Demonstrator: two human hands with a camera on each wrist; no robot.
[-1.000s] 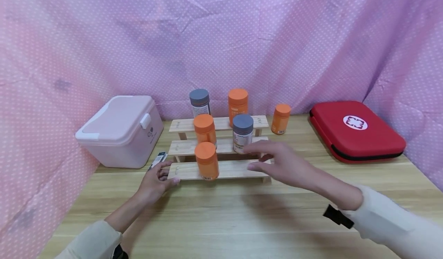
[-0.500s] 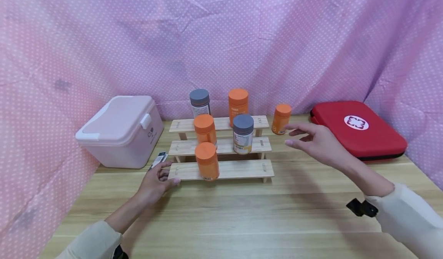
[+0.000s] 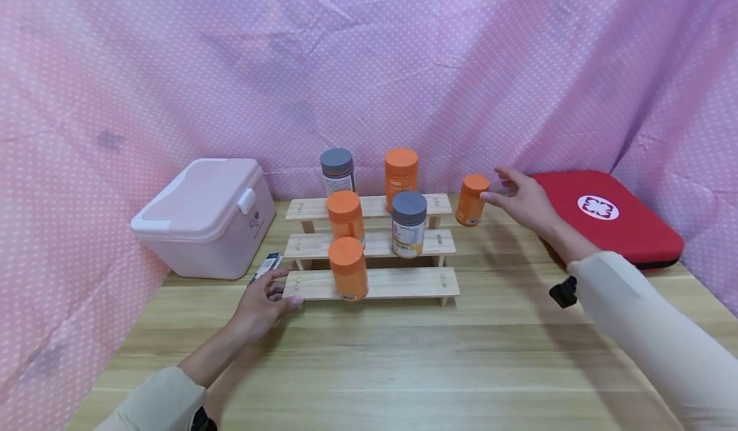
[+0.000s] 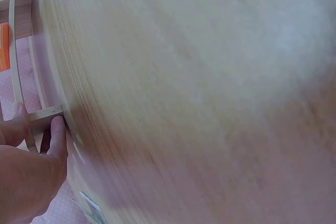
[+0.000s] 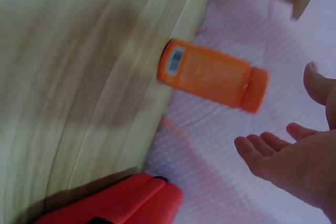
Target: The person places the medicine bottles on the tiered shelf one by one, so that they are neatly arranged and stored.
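A three-step wooden display rack (image 3: 403, 284) stands mid-table. My left hand (image 3: 259, 306) grips the left end of its lowest step; in the left wrist view the thumb and fingers (image 4: 59, 135) lie around the board's end. At the right, an orange pill bottle (image 3: 471, 202) stands upright on the table. My right hand (image 3: 526, 202) is beside it, thumb and fingers spread apart, with the thumb tip close to its cap. In the right wrist view a gap shows between the hand (image 5: 294, 166) and the bottle (image 5: 210, 74).
The rack carries three orange bottles, at the front (image 3: 348, 271), middle (image 3: 344, 216) and top (image 3: 401, 176), plus grey-capped ones in the middle (image 3: 408, 226) and top (image 3: 337, 168). A pink lidded box (image 3: 207, 226) stands left; a red first-aid case (image 3: 623, 226) lies right.
My right hand has left the grey-capped bottle on the middle step and moved right and back to the orange bottle on the table. The left hand has stayed on the rack.
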